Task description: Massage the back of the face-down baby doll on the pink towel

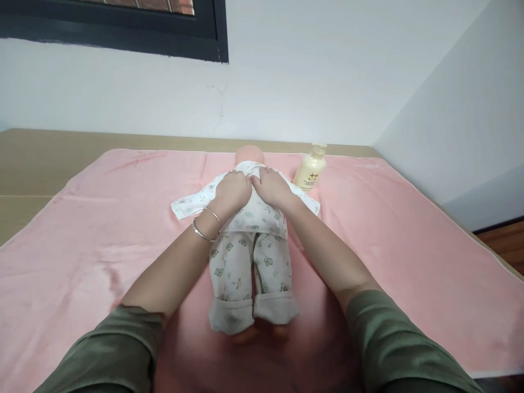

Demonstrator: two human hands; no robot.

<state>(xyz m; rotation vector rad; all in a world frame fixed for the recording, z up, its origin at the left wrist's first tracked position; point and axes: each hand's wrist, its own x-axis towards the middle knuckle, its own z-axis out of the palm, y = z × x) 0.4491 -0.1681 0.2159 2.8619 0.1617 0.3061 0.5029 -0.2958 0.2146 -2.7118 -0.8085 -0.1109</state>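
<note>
A baby doll (249, 154) in a white printed top (256, 217) and matching trousers (233, 267) lies on a pink cloth, its head toward the wall and its feet toward me. The trouser cuffs are rolled up. My left hand (234, 191) rests on the upper part of the top, fingers curled on the fabric. Beside it, my right hand (271, 186) is on the top too, with its thumb close to the left hand. The fingertips of both hands are partly hidden, so their hold on the fabric is unclear. Both sleeves of the top spread outward.
The pink cloth (123, 218) covers most of a wooden surface (41, 158). A cream bottle (311, 168) stands right of the doll's head, near the sleeve. White walls rise behind and at the right, with a dark window frame (164, 35) at the upper left.
</note>
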